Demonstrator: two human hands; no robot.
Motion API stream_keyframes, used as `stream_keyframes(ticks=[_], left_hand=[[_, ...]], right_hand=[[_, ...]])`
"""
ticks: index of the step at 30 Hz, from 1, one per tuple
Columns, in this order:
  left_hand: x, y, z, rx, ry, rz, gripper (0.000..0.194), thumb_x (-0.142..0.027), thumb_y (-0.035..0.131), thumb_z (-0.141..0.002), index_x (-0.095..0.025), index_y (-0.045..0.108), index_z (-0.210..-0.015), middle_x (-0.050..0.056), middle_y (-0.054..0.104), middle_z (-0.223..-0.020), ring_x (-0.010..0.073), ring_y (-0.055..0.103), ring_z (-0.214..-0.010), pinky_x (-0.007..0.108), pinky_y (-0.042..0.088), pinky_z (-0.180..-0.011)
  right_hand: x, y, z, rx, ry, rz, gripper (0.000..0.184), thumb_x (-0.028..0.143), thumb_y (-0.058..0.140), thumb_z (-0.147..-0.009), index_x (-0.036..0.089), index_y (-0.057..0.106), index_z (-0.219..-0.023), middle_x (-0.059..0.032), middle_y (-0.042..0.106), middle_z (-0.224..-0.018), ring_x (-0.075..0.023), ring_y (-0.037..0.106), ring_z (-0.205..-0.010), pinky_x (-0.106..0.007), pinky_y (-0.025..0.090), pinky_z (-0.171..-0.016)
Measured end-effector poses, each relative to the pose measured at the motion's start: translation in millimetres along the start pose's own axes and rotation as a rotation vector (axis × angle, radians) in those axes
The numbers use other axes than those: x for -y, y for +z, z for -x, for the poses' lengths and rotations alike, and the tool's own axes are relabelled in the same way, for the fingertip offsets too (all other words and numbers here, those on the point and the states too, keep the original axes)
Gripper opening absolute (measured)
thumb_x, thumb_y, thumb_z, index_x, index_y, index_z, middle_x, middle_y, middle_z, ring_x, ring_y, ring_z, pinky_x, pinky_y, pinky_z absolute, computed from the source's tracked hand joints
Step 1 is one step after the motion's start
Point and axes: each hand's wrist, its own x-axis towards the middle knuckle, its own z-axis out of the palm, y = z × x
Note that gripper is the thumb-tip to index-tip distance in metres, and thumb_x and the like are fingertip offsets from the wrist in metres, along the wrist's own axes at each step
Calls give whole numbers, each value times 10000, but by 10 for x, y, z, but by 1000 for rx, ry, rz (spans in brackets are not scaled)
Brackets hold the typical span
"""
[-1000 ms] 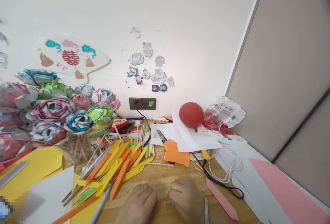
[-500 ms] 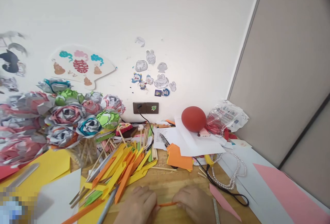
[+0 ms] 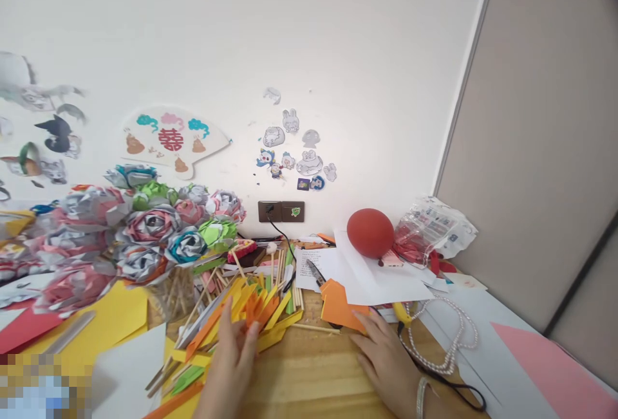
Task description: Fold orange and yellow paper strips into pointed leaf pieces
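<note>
My left hand point(image 3: 230, 351) is at the near side of a pile of folded paper strips point(image 3: 212, 316), orange, yellow and green. Its thumb and index finger stand apart, and a slightly blurred orange paper strip point(image 3: 258, 309) lies just past their tips. On the right, my right hand point(image 3: 383, 354) stretches forward with its fingers extended. Its fingertips touch the near right corner of a small stack of orange paper pieces point(image 3: 338, 306). Whether any sheet is pinched there does not show. A bracelet point(image 3: 421, 396) circles the right wrist.
Paper flowers point(image 3: 149, 226) stand at the left beside yellow sheets point(image 3: 116, 309). A red balloon point(image 3: 371, 233) rests on white paper point(image 3: 381, 284) near the wall. Scissors point(image 3: 315, 271), wooden sticks point(image 3: 277, 271), a pearl string point(image 3: 461, 335) and a black cord point(image 3: 434, 374) lie about.
My hands have moved apart from the orange strip they both held: the left to the strip pile, the right forward to the orange paper stack. The view has shifted slightly left.
</note>
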Motion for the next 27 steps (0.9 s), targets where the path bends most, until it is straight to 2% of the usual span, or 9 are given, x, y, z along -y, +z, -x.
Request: stream_keyframes(ticks=[2, 4, 6, 9, 12, 16, 21, 24, 27], left_hand=[[-54, 20, 66, 71, 89, -81, 544, -327, 316, -945, -153, 94, -1411, 100, 668, -946, 195, 681, -743, 306, 558, -630], [-119, 28, 152, 166, 299, -220, 458, -242, 384, -915, -216, 297, -1363, 117, 628, -1108, 205, 653, -917, 320, 547, -748], [-171, 31, 225, 235, 569, -344, 354, -153, 441, -860, -244, 524, -1192, 107, 587, -1212, 228, 587, -1063, 346, 512, -853], [-170, 47, 273, 314, 859, -456, 218, -135, 485, -826, -237, 631, -951, 78, 591, -1232, 236, 529, -1147, 347, 497, -889], [-38, 77, 241, 279, 839, -626, 198, -169, 500, -820, -224, 628, -961, 88, 586, -1239, 257, 512, -1168, 379, 503, -883], [202, 114, 177, 77, 717, -832, 255, -189, 479, -813, -163, 621, -1024, 150, 600, -1196, 318, 515, -1156, 475, 471, -898], [208, 164, 238, 34, 832, -776, 357, -120, 434, -785, -178, 565, -1112, 128, 559, -1258, 301, 487, -1184, 431, 449, -922], [101, 186, 272, 86, 974, -743, 262, -132, 472, -789, -211, 588, -1011, 83, 601, -1207, 277, 517, -1152, 386, 459, -914], [-20, 157, 255, 99, 1036, -689, 112, -210, 491, -841, -226, 592, -888, 59, 622, -1177, 260, 538, -1127, 371, 473, -901]], right_hand=[[-29, 55, 25, 18, -13, 29, 357, 78, 512, -747, 193, 639, -1061, -86, 611, -1159, -261, 524, -1061, -460, 406, -962], [-59, 88, 44, 22, -20, 36, 362, 69, 511, -735, 176, 642, -1055, -86, 627, -1137, -261, 539, -1034, -451, 432, -943], [-101, 112, 54, 9, -43, 31, 356, 55, 491, -739, 174, 647, -1037, -86, 637, -1118, -256, 555, -1010, -437, 464, -907], [-205, 170, 63, -51, -141, 22, 380, 26, 410, -788, 198, 639, -1039, -71, 663, -1061, -221, 592, -949, -396, 500, -851], [-324, 229, 69, -132, -230, 17, 385, 49, 341, -872, 226, 623, -1065, -46, 679, -1024, -195, 616, -897, -362, 511, -827], [-373, 200, 55, -130, -222, 3, 370, 139, 316, -927, 265, 608, -1117, -19, 687, -969, -198, 625, -841, -343, 525, -799], [-304, 168, 24, -132, -162, 48, 442, 108, 244, -926, 240, 530, -1236, -24, 673, -904, -195, 617, -829, -381, 502, -870], [-281, 176, 8, -136, -108, 66, 401, 120, 254, -936, 225, 637, -998, -23, 644, -780, -195, 610, -767, -365, 531, -788], [-213, 85, -13, -174, -85, 43, 382, 139, 284, -946, 225, 626, -801, -24, 624, -739, -185, 597, -720, -327, 535, -705]])
